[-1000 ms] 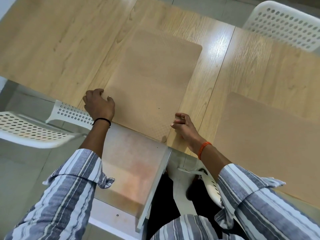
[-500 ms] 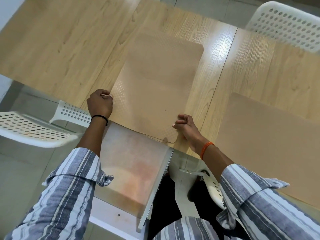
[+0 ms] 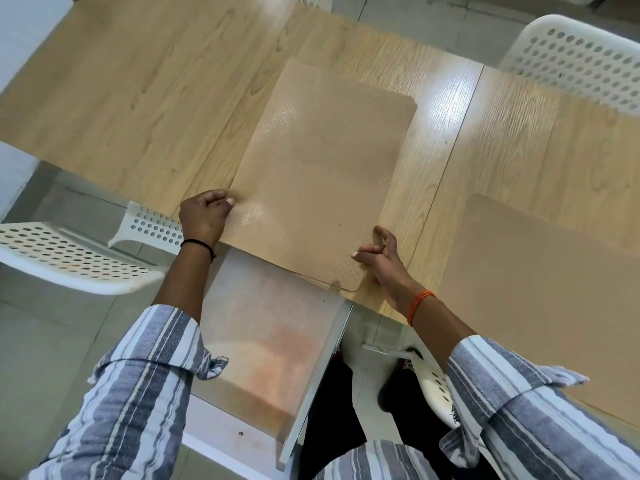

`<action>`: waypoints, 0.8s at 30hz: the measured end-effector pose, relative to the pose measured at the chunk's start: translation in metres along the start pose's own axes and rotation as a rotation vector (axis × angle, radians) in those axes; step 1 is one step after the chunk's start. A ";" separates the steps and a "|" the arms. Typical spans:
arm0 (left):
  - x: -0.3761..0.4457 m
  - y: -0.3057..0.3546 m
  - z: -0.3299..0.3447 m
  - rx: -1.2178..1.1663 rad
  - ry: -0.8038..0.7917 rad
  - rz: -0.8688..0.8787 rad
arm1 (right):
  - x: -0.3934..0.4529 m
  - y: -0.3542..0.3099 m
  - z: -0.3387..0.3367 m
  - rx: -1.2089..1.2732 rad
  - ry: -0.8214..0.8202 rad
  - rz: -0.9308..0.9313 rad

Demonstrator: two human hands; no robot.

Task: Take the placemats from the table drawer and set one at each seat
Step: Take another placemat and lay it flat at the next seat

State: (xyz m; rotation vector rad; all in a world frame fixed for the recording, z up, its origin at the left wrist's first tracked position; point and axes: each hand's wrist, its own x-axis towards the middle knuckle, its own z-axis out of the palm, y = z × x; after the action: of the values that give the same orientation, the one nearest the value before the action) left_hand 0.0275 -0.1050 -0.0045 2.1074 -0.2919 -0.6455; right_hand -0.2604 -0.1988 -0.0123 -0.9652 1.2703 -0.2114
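A stack of tan dotted placemats (image 3: 322, 174) lies on the wooden table (image 3: 138, 98), its near end hanging over the open drawer (image 3: 270, 344). My left hand (image 3: 204, 216) grips the top mat's left edge near its corner. My right hand (image 3: 379, 258) pinches the mat's right edge near the near right corner, where thin edges of mats beneath show. Another tan placemat (image 3: 540, 292) lies flat on the table to the right.
A white perforated chair (image 3: 69, 254) stands at the left by the table's edge. Another white chair (image 3: 575, 60) sits at the far right. Under my right arm is a white seat (image 3: 433, 386). The drawer's front panel (image 3: 311, 386) juts toward my legs.
Both hands have closed on the top mat's side edges. Its near end has lifted slightly and the mat has shifted a little away from me.
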 end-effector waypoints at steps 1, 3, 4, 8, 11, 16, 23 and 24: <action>0.002 0.000 -0.001 -0.042 0.007 -0.061 | 0.000 0.000 0.000 0.001 0.003 -0.001; 0.007 0.000 -0.004 -0.072 0.001 -0.141 | 0.000 0.001 -0.002 -0.004 0.008 -0.004; 0.007 0.001 -0.005 -0.072 -0.005 -0.169 | 0.001 0.002 -0.002 -0.008 0.009 -0.005; 0.007 0.008 -0.005 -0.114 -0.043 -0.254 | 0.001 0.004 -0.003 -0.023 0.027 0.000; 0.005 0.015 -0.001 -0.148 -0.070 -0.316 | 0.000 0.003 -0.001 -0.041 0.046 0.012; -0.001 0.028 0.004 -0.202 -0.123 -0.444 | -0.004 0.006 0.002 -0.132 0.243 0.040; -0.006 0.036 -0.006 -0.221 -0.196 -0.463 | -0.012 -0.023 -0.001 0.059 0.207 0.093; -0.006 0.036 -0.009 -0.213 -0.214 -0.438 | -0.010 -0.027 -0.003 0.072 0.213 0.093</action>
State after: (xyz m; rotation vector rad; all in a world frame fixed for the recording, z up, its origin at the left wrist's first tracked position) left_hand 0.0287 -0.1169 0.0306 1.9086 0.1254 -1.1118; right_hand -0.2564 -0.2110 0.0139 -0.8360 1.4898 -0.2910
